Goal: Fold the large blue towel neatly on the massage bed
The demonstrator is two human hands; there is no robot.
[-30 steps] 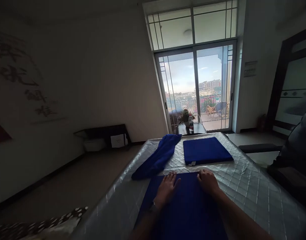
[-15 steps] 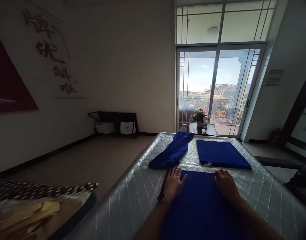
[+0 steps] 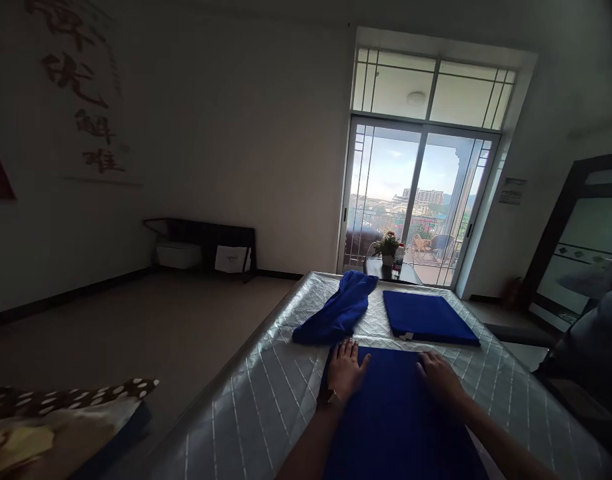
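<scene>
A blue cloth (image 3: pixel 396 413) is spread at the tabletop's (image 3: pixel 266 407) near edge, pinned flat under the left hand (image 3: pixel 347 370) and right hand (image 3: pixel 439 377), fingers spread, nothing pinched, seemingly for smoothing.

Home: balcony door (image 3: pixel 411 200), quilted mattress (image 3: pixel 266 400)

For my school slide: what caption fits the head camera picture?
Both hands, left hand and right hand, flat on blue cloth.

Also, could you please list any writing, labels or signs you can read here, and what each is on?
Large red characters on the left wall: too dark and blurred to read.
Notice beside the glass door: too small to read.
White tag on the folded blue cloth: nothing legible.
</scene>
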